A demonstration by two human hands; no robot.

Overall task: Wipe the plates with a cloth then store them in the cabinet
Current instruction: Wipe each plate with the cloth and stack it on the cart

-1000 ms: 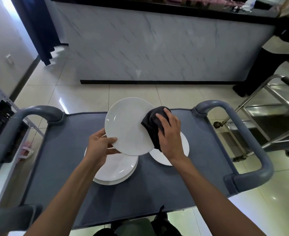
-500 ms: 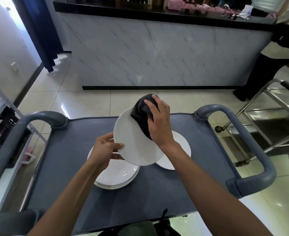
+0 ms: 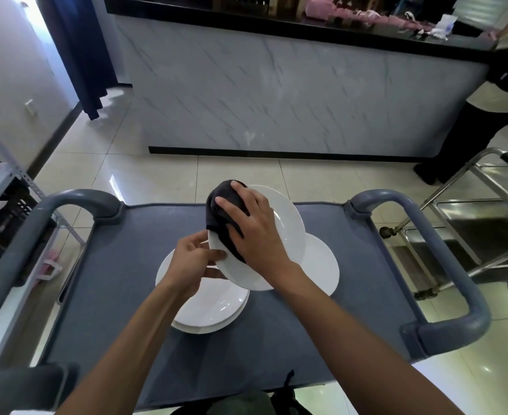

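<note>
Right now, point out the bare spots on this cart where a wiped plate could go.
Bare cart top lies left of the plate stack, up to the left handle. More lies near the front edge and right of the lone plate. The middle, under both hands, is crowded.

We see white plates (image 3: pixel 288 223) on a slate-grey cart (image 3: pixel 121 283), a black cloth (image 3: pixel 222 211), a counter (image 3: pixel 276 94) of pale grey marble with darker veins under a black top, and glossy cream floor tiles (image 3: pixel 145 181).
</note>
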